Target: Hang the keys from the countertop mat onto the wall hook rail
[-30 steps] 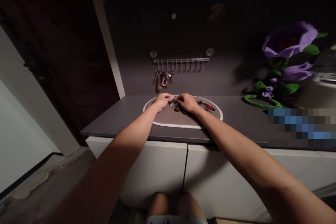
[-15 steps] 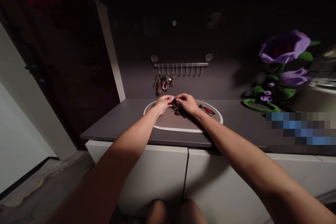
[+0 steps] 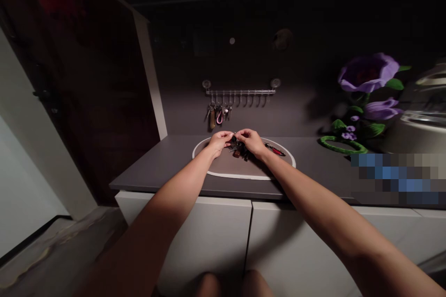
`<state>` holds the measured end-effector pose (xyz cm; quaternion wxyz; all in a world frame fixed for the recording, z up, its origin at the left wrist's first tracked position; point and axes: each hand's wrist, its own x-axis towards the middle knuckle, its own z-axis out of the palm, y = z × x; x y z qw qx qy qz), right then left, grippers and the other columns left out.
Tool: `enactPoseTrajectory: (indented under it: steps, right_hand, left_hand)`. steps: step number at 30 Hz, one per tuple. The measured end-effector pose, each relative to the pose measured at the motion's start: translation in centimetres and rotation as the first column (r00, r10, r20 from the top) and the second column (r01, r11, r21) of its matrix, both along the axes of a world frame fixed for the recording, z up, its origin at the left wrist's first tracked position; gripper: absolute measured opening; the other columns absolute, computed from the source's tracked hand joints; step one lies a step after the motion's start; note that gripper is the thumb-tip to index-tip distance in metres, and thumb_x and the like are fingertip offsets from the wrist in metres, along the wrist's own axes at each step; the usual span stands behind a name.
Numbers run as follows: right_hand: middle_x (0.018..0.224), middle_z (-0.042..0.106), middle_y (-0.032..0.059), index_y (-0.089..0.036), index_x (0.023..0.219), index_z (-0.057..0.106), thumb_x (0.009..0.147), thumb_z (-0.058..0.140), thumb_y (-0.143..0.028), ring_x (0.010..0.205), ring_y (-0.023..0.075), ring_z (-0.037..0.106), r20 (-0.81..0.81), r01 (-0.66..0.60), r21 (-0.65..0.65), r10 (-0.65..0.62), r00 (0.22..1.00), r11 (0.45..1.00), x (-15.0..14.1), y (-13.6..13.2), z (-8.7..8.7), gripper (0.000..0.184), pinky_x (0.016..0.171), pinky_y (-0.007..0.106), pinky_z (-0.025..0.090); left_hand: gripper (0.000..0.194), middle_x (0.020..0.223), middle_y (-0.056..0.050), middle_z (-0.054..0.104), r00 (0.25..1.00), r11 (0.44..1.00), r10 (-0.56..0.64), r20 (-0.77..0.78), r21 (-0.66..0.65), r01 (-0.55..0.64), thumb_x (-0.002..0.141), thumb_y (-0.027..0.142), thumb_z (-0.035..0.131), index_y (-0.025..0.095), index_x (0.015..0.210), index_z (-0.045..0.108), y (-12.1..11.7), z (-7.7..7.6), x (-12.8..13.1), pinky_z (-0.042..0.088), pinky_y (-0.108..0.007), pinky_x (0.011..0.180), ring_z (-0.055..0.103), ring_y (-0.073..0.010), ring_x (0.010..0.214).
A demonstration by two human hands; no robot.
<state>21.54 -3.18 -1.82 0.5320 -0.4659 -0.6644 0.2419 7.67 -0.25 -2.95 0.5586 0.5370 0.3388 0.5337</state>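
My left hand (image 3: 220, 142) and my right hand (image 3: 251, 141) meet over an oval mat (image 3: 240, 171), fingertips pinched close together. Between them is a small dark bunch of keys (image 3: 235, 141), held from both sides; its details are too small to make out. Beneath the fingers lie more keys with a brown tag (image 3: 237, 153). A red and black item (image 3: 278, 151) lies on the mat, right of my right hand. On the wall behind, several key bunches (image 3: 219, 115) hang from the left hooks of a clear hook rail (image 3: 241, 92).
Purple artificial flowers (image 3: 369, 74) with a green ring base (image 3: 343, 145) stand at the right of the dark counter (image 3: 149, 162), beside a pale rounded appliance (image 3: 421, 130). White cabinet doors (image 3: 205, 236) are below. A dark door (image 3: 101, 83) is at the left.
The camera view has shifted slightly, so the scene sits a little lower. Both hands stay together over the mat, their fingertips still pinched on the keys.
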Motion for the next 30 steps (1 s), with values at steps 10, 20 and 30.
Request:
enactPoseTrajectory:
  steps: [10,20,30]
  right_hand:
    - [0.070,0.055,-0.0009,-0.015,0.075,0.053,0.068,0.057,-0.037,0.064,0.0090,0.049,-0.029,-0.028,0.036,0.030,0.999,0.999,-0.3,0.0,0.6,0.023,0.065,0.022,0.040]
    - [0.065,0.051,-0.0023,-0.016,0.073,0.049,0.069,0.056,-0.036,0.059,0.0080,0.046,-0.132,0.043,0.061,-0.034,0.991,0.997,0.0,2.6,3.4,0.022,0.060,0.023,0.043]
    - [0.071,0.056,0.0002,-0.015,0.072,0.051,0.072,0.049,-0.024,0.061,0.0084,0.052,-0.299,0.159,0.030,-0.143,0.943,0.987,-0.7,6.4,8.1,0.009,0.060,0.023,0.046]
  left_hand:
    - [0.025,0.082,-0.005,0.065,0.998,0.989,0.055,-0.033,0.137,-0.050,0.067,0.031,0.066,0.012,0.084,0.066,-0.4,0.1,0.0,0.041,-0.019,0.060,0.056,-0.0081,0.068]
    - [0.020,0.072,-0.003,0.064,0.955,0.943,0.281,-0.101,0.215,-0.254,0.072,0.029,0.059,0.013,0.082,0.065,0.0,0.2,0.1,0.040,-0.020,0.056,0.053,-0.0086,0.061]
    - [0.015,0.065,-0.001,0.061,0.909,0.897,0.324,-0.261,0.390,-0.208,0.074,0.024,0.053,0.014,0.074,0.064,1.4,-1.2,0.4,0.041,-0.024,0.064,0.053,-0.0111,0.063]
